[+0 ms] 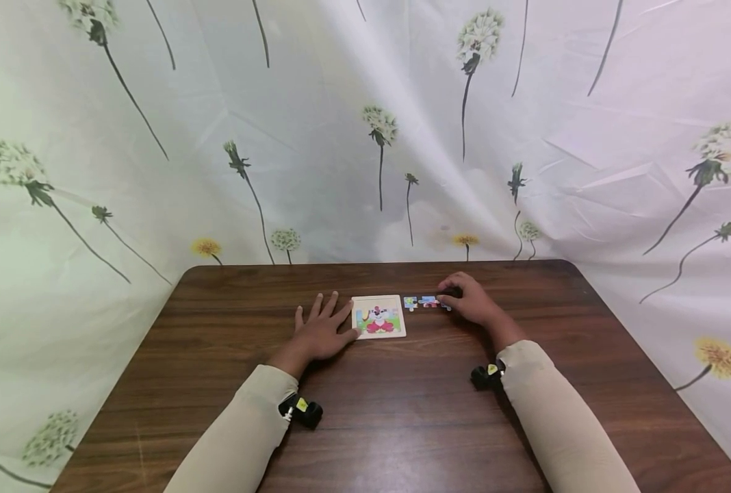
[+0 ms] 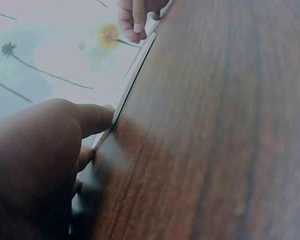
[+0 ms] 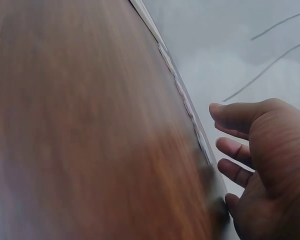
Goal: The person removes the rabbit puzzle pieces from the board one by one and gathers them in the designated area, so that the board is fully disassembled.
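Note:
A small square picture puzzle in a pale frame (image 1: 378,298) lies on the table, showing a cartoon figure in red on a green ground. My left hand (image 1: 321,334) rests spread at its left side, the thumb touching the frame's edge; the left wrist view shows this thumb (image 2: 96,118) against the rim. Right of the frame, loose jigsaw pieces (image 1: 411,302) lie in a row. Over the right end of that row is my right hand (image 1: 471,301), partly covering a piece. In the right wrist view its loosely bent fingers (image 3: 235,150) stand off the pieces, with nothing visible between them.
The brown wooden table (image 1: 378,424) ends just behind the puzzle. A pale cloth with a dandelion print (image 1: 316,171) hangs behind and at both sides. Each wrist carries a small black camera (image 1: 304,413).

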`<state>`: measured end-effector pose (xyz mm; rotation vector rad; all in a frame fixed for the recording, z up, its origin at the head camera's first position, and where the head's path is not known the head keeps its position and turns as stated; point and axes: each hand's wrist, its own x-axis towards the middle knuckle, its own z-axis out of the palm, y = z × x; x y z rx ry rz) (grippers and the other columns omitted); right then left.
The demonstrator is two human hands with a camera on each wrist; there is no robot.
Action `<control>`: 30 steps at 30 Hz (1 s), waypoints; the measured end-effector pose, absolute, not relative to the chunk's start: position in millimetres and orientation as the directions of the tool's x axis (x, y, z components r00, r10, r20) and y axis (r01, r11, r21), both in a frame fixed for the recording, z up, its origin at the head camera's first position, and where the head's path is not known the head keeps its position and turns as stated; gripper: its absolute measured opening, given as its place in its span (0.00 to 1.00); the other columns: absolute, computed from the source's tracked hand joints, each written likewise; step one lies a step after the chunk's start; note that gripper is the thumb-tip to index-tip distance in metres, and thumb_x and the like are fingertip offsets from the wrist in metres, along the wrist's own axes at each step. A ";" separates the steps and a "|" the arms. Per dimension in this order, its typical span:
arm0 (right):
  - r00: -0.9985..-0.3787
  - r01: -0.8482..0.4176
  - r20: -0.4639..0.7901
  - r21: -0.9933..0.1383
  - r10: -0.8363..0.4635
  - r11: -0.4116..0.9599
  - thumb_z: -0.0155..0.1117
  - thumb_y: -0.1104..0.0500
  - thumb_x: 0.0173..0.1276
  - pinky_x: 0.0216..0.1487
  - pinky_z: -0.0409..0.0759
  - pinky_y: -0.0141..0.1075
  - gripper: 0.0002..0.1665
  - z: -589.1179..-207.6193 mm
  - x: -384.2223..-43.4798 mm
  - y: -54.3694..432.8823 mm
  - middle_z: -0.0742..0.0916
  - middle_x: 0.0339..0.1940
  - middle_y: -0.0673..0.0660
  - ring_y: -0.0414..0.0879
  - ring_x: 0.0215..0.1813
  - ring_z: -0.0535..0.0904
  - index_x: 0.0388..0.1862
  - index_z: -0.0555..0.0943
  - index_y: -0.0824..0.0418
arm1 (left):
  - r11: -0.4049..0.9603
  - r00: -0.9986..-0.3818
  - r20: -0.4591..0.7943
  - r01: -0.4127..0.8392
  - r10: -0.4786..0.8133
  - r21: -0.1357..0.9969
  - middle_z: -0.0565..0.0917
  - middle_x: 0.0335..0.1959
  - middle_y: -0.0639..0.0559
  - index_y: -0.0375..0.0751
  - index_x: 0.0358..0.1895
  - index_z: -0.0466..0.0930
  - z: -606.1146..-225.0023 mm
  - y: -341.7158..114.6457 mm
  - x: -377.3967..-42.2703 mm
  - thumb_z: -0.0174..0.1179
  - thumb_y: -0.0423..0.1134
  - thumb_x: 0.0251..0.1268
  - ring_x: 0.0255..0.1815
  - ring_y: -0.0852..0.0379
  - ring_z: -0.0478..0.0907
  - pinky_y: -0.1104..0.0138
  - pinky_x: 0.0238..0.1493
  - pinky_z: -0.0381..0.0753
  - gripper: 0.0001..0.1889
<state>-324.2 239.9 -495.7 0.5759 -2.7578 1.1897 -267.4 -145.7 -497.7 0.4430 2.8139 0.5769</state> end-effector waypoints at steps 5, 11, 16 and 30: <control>-0.913 -0.399 0.233 -0.679 -0.335 0.616 0.73 0.63 0.76 0.72 0.76 0.61 0.11 -493.8 -326.1 228.3 0.85 0.60 0.66 0.63 0.66 0.80 0.53 0.89 0.65 | 0.873 -0.926 -0.158 0.253 0.343 0.417 0.38 0.95 0.47 0.64 0.92 0.48 -499.5 -147.2 -266.9 0.44 0.73 0.83 0.94 0.35 0.29 0.26 0.84 0.26 0.42; -0.909 -0.404 0.225 -0.683 -0.352 0.608 0.72 0.62 0.77 0.71 0.77 0.60 0.10 -490.9 -327.1 210.3 0.85 0.60 0.63 0.61 0.66 0.81 0.53 0.88 0.63 | 0.871 -0.925 -0.151 0.261 0.350 0.416 0.37 0.94 0.47 0.63 0.92 0.48 -502.3 -147.7 -269.4 0.45 0.71 0.84 0.94 0.35 0.28 0.25 0.84 0.25 0.42; -0.898 -0.416 0.223 -0.709 -0.378 0.570 0.71 0.61 0.79 0.70 0.80 0.59 0.09 -489.7 -326.4 192.7 0.84 0.61 0.62 0.60 0.64 0.83 0.54 0.87 0.62 | 0.875 -0.924 -0.163 0.254 0.346 0.413 0.37 0.94 0.48 0.63 0.92 0.47 -502.6 -148.1 -271.3 0.46 0.70 0.84 0.94 0.36 0.28 0.26 0.84 0.25 0.41; -0.862 -0.484 0.262 -0.680 -0.434 0.551 0.72 0.62 0.79 0.58 0.84 0.48 0.09 -484.4 -321.9 145.5 0.85 0.58 0.60 0.51 0.53 0.84 0.53 0.88 0.61 | 0.877 -0.924 -0.178 0.242 0.339 0.415 0.37 0.94 0.48 0.64 0.91 0.48 -499.3 -147.2 -269.7 0.45 0.71 0.84 0.94 0.36 0.28 0.26 0.84 0.24 0.41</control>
